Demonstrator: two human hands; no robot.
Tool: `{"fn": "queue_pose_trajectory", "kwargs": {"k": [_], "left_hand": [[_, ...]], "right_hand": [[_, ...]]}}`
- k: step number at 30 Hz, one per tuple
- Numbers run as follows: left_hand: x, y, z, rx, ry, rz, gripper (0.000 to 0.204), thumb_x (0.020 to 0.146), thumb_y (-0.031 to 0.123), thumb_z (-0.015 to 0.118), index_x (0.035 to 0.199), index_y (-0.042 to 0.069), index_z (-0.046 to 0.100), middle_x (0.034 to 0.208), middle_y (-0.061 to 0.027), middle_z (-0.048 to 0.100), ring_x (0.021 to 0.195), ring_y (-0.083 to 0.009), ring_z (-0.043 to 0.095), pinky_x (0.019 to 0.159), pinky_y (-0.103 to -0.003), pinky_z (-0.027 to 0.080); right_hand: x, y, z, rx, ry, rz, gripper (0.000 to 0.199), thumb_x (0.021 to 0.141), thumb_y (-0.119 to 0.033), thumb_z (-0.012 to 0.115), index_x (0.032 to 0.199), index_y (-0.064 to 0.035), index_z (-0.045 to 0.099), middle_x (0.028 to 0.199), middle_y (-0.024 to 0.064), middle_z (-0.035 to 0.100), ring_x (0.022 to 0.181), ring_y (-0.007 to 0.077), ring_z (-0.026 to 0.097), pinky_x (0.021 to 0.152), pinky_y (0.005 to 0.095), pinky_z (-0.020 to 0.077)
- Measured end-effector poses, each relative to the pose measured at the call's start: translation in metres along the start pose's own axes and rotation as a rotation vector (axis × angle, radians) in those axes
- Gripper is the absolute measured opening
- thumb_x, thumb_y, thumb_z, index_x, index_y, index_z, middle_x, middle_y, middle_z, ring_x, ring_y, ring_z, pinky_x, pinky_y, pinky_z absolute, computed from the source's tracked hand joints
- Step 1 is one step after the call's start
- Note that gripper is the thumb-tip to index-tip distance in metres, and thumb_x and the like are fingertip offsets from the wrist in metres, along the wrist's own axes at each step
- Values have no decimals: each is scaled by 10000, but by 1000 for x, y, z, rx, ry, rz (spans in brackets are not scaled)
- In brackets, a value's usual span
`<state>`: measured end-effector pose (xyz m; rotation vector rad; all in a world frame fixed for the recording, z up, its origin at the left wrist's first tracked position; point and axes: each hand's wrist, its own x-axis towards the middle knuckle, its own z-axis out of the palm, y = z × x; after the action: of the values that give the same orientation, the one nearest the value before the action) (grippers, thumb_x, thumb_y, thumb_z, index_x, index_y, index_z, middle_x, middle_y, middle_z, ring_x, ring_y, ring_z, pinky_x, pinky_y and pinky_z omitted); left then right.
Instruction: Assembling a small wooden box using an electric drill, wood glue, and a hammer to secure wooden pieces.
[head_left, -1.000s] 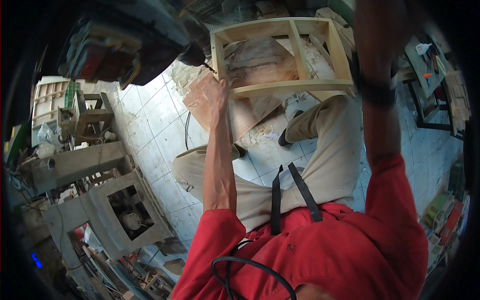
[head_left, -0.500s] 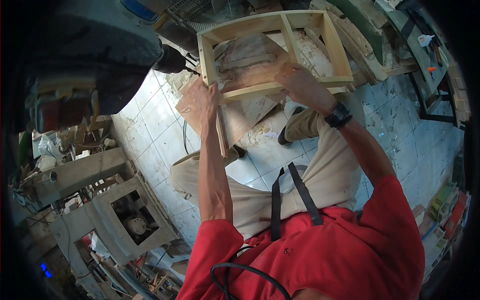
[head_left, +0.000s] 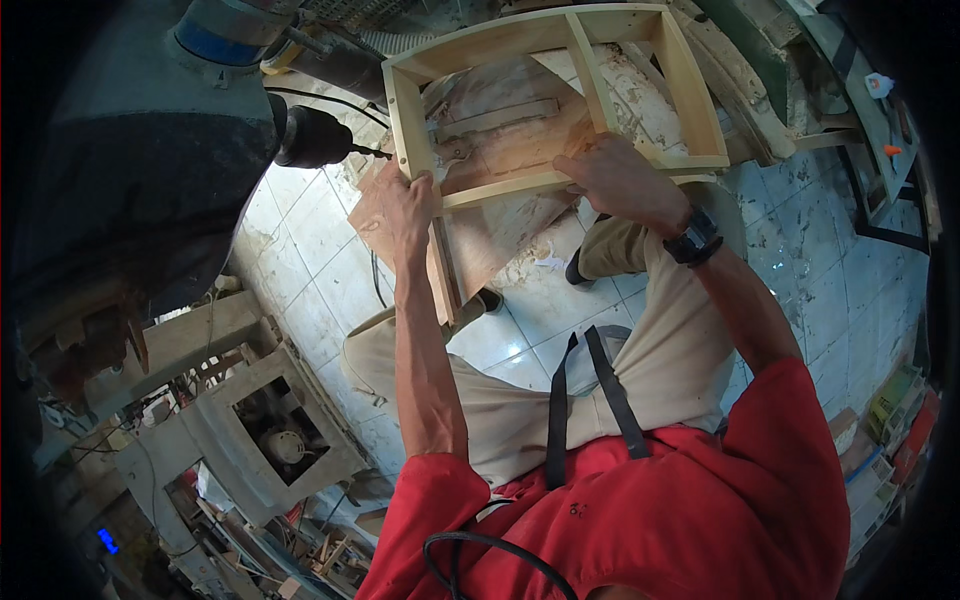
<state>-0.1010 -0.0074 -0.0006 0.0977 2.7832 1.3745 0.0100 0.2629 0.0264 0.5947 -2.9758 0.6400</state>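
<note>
A pale wooden frame [head_left: 500,190] with a curved far rail and one cross divider rests over a reddish-brown board [head_left: 485,240]. At its near left corner my left hand [head_left: 408,205] is closed around the wood. My right hand [head_left: 625,178] grips the near rail where the divider meets it, fingers bent over the top. To the left, a large drilling machine [head_left: 160,150] holds a dark chuck [head_left: 312,138] with a drill bit [head_left: 370,152]. The bit's tip is close to the frame's left side, just beyond my left hand; I cannot tell if it touches.
White floor tiles [head_left: 310,240] with dust and scraps lie below. A grey machine housing with a fan [head_left: 285,445] stands at lower left. At far right is a bench [head_left: 860,110] with a small white bottle [head_left: 878,85]. Boxes [head_left: 885,440] are stacked at lower right.
The chuck and bit have shifted left relative to the frame, and the bit looks more level. Both hands keep their grip on the frame. The whole view has turned slightly.
</note>
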Motion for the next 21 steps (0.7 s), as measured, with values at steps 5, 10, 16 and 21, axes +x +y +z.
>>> {"fn": "queue_pose_trajectory", "kwargs": {"k": [5,10,16,21], "left_hand": [[0,-5,-1,1,10,3,224,786,149,594,901,-38,635,681,-27,560,604,-107,490,549,-293,404],[-3,1,1,-26,8,6,192,795,144,591,885,-22,627,680,-9,555,607,-94,483,543,-280,395],[-5,5,1,-62,29,-17,223,821,197,599,884,-16,629,664,-11,551,602,-93,481,539,-286,390],[-2,7,1,-13,26,11,262,840,233,598,883,-25,624,641,-15,541,592,-102,478,536,-293,389]], "right_hand": [[4,-6,-7,-5,-65,31,206,701,-5,615,892,-64,563,715,125,604,761,325,563,706,420,420],[3,-4,-4,-3,-39,28,184,712,-37,638,879,-61,564,685,117,596,730,319,564,688,417,420],[4,-5,-4,-17,-16,-4,182,714,-54,649,880,-65,575,673,110,595,688,311,568,679,411,421],[6,-5,-5,-58,-36,22,182,718,-61,647,886,-71,579,661,109,595,690,305,576,689,403,425]]}}
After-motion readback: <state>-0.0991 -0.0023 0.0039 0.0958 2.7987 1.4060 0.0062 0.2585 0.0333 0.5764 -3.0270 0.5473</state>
